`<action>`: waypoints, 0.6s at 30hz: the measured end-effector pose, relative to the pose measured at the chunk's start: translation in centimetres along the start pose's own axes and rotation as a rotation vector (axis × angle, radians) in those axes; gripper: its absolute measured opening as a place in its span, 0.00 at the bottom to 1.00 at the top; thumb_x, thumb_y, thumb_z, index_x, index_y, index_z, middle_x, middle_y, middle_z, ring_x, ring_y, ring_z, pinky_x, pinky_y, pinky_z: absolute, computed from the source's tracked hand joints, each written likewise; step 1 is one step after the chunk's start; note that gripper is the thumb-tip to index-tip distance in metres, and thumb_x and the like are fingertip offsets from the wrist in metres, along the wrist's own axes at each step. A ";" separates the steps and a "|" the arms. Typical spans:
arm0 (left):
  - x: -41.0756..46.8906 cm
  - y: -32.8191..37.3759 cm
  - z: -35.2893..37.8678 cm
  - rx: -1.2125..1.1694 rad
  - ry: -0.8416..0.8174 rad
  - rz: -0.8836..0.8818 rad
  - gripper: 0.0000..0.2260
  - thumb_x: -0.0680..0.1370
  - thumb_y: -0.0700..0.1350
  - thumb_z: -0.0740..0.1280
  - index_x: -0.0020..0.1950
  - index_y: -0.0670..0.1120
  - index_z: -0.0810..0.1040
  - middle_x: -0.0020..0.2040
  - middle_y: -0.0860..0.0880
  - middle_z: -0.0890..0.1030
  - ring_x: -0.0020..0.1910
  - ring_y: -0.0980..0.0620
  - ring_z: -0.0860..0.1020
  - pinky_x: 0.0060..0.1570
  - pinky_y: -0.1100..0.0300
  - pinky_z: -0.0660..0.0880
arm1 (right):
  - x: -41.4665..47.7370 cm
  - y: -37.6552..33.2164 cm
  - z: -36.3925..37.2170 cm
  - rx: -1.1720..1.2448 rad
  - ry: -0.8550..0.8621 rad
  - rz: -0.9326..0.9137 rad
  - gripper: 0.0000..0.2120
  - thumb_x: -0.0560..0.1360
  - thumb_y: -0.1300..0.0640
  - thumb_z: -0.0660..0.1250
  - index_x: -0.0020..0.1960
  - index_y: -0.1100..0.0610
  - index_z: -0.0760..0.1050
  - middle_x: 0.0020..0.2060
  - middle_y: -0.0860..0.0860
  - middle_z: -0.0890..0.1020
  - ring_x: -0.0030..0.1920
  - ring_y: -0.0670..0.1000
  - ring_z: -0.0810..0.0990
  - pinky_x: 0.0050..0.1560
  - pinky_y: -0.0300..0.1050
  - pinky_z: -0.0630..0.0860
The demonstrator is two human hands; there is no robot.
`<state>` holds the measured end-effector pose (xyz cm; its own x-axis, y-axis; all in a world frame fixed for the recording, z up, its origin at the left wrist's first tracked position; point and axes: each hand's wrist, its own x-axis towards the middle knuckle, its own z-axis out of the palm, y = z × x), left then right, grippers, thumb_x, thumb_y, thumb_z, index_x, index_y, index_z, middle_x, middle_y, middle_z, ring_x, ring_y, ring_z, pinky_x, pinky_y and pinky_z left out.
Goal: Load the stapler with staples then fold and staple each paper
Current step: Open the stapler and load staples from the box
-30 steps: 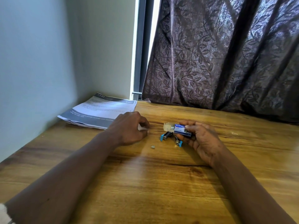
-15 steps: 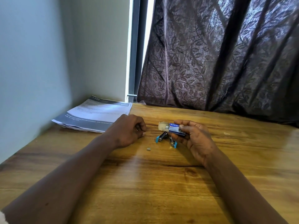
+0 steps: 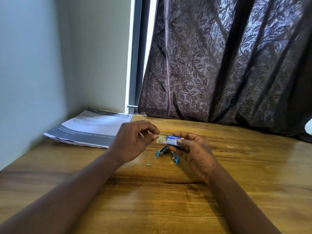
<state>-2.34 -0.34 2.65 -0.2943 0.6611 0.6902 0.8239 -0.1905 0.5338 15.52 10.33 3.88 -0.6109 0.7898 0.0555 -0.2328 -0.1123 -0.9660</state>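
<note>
My right hand [image 3: 194, 151] holds a small blue staple box [image 3: 174, 140] above the table, its inner tray [image 3: 160, 138] slid out to the left. My left hand [image 3: 133, 142] pinches the end of that tray with thumb and forefinger. Under the box a small blue-and-black stapler [image 3: 166, 152] lies swung open on the wooden table [image 3: 168, 200]. A small loose strip of staples [image 3: 148, 164] rests on the wood just left of the stapler. A stack of printed papers [image 3: 91, 128] lies flat at the back left corner.
A grey wall runs along the table's left side. A dark leaf-patterned curtain [image 3: 228, 65] hangs behind the table's far edge, with a window frame [image 3: 135, 65] beside it. A tiny pale scrap [image 3: 229, 146] lies on the wood at right.
My left hand has lifted off the table and moved right to the pulled-out tray of the staple box. The right hand has kept its hold on the box.
</note>
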 end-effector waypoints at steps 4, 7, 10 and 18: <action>0.0 0.2 0.0 0.020 -0.004 0.016 0.06 0.75 0.46 0.77 0.50 0.56 0.87 0.49 0.59 0.83 0.47 0.58 0.80 0.43 0.65 0.75 | -0.2 0.0 0.2 -0.020 -0.026 0.001 0.10 0.78 0.72 0.63 0.54 0.65 0.81 0.51 0.64 0.85 0.52 0.60 0.86 0.46 0.44 0.85; 0.0 0.3 0.3 -0.027 -0.012 -0.029 0.06 0.75 0.46 0.77 0.49 0.57 0.87 0.51 0.60 0.82 0.52 0.60 0.80 0.46 0.64 0.75 | -0.4 0.0 0.3 -0.018 -0.053 -0.011 0.09 0.78 0.72 0.64 0.54 0.66 0.81 0.49 0.64 0.86 0.50 0.59 0.87 0.46 0.44 0.85; 0.0 0.2 0.8 -0.093 -0.006 -0.102 0.05 0.74 0.46 0.78 0.47 0.56 0.88 0.51 0.60 0.83 0.53 0.61 0.80 0.48 0.62 0.74 | -0.5 0.0 0.4 -0.004 -0.093 -0.013 0.09 0.78 0.72 0.64 0.55 0.66 0.81 0.49 0.63 0.86 0.49 0.58 0.87 0.47 0.45 0.85; -0.1 0.3 0.9 -0.187 0.018 -0.157 0.04 0.74 0.43 0.78 0.46 0.52 0.89 0.47 0.58 0.86 0.48 0.58 0.84 0.50 0.56 0.81 | -0.5 -0.1 0.5 0.086 -0.124 0.018 0.10 0.78 0.72 0.64 0.57 0.68 0.80 0.50 0.64 0.86 0.49 0.60 0.87 0.49 0.46 0.84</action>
<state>-1.58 0.17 2.30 -0.4222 0.6803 0.5991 0.6639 -0.2180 0.7154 15.49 9.61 4.03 -0.7029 0.7074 0.0741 -0.2816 -0.1811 -0.9423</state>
